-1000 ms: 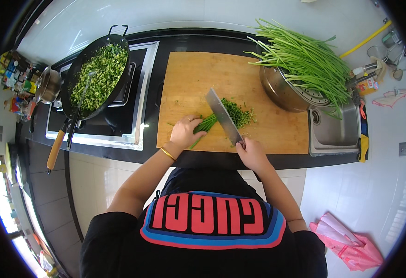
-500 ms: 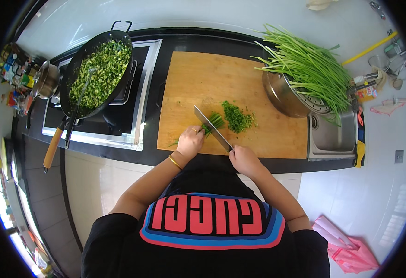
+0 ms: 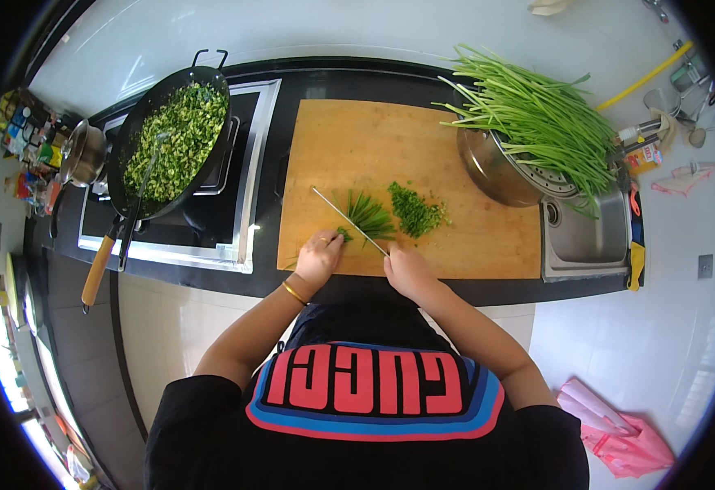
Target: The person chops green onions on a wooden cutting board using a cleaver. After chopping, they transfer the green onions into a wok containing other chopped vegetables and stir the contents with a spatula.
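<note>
My left hand is closed near the front of the wooden cutting board, with the green end of a bunch of garlic chives at its fingertips. The fingers of my right hand are wrapped round the handle of a kitchen knife. Its blade is seen almost edge-on and slants up to the left, close beside my left fingers. On the blade's far side, a fan of cut chive lengths lies on the board. Right of that is a pile of finely chopped chives.
Whole long chives lie heaped over a metal pot at the back right, beside a steel sink. On the stove at left, a black wok holds chopped green food and a spatula. A small lidded pot stands farther left.
Both hands and the knife have shifted left. The blade, seen partly side-on before, now shows as a thin edge. Cut chives have fanned out on its far side.
</note>
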The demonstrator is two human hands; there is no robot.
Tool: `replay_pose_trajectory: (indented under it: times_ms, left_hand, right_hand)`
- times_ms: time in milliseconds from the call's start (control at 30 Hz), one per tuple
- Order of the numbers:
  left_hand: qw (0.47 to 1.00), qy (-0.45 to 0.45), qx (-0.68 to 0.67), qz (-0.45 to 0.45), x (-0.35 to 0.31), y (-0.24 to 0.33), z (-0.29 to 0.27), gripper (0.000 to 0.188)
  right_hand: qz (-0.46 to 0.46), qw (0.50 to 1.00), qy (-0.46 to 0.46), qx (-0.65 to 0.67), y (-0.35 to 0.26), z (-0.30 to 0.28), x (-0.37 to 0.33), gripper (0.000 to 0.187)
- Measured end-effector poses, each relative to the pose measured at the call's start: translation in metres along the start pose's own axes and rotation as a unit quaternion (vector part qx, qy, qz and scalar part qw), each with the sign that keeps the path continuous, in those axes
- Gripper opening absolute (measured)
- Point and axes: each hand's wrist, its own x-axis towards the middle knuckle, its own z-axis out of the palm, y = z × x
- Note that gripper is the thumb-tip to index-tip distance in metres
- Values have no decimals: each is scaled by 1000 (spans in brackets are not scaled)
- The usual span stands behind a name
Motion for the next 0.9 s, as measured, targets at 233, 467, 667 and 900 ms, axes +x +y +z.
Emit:
replay_pose_trajectory:
  times_ms: [233,467,667,900]
  left_hand:
    - [988,28,1,-150,30,-32,12,10]
    - [986,49,-66,-146,70,-28,45,7]
    - [988,1,-121,-92,71,-10,53,13]
    - [997,-56,-59,13,61,27,24,31]
  right_hand:
    - [19,984,76,157,5,-33,-23,21]
    - [101,956,123,245,28,-53,-39,21]
    - [109,950,141,256,40,-50,-49,22]
    - [122,956,125,238,43,-48,-48,22]
